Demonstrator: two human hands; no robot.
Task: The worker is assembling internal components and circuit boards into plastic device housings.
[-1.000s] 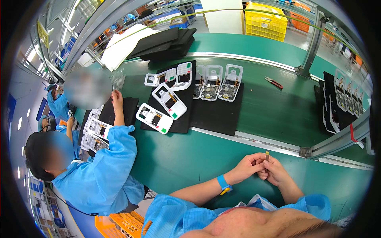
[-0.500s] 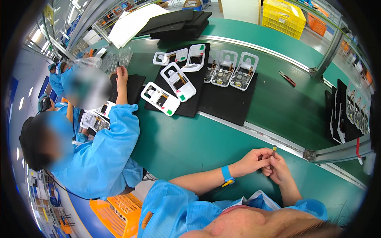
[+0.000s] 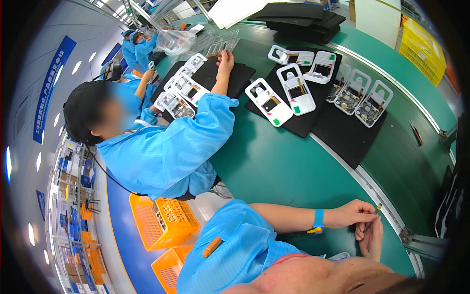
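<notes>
My left hand (image 3: 356, 214), with a blue wrist strap (image 3: 319, 220), is closed in a pinch at the right of the view. Against it, my right hand (image 3: 370, 239) has curled fingers, its fingertips meeting those of the left. Between the fingertips pokes a small narrow strip (image 3: 379, 207) with a yellowish end; fingers cover most of it, and its exact kind is too small to make out. Both hands are over the green worktop (image 3: 274, 171), close to a metal rail (image 3: 364, 179).
Black foam mats (image 3: 345, 137) carry white frames with green and red marks (image 3: 269, 103) and others with circuit boards (image 3: 373, 104). Red-handled pliers (image 3: 416, 133) lie beyond the rail. On my left, a co-worker in blue (image 3: 166, 142) reaches over the worktop. Orange crates (image 3: 166, 223) stand below.
My view has swung left, so the worktop and its things sit further right and more of the co-worker shows. My hands remain together around the small strip.
</notes>
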